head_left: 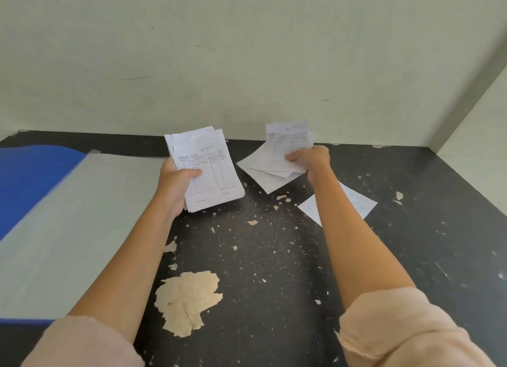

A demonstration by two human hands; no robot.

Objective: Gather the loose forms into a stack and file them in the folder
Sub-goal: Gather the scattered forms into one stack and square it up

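two bunches up: our left hand pinches the main stack, right hand clutches a fanned bunch; one form left on the table, folder open, unfilled.

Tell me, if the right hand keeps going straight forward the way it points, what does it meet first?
Probably the wall. The right hand, gripping several forms, points toward the table's back edge, and no other object shows ahead of it. Depth is unclear.
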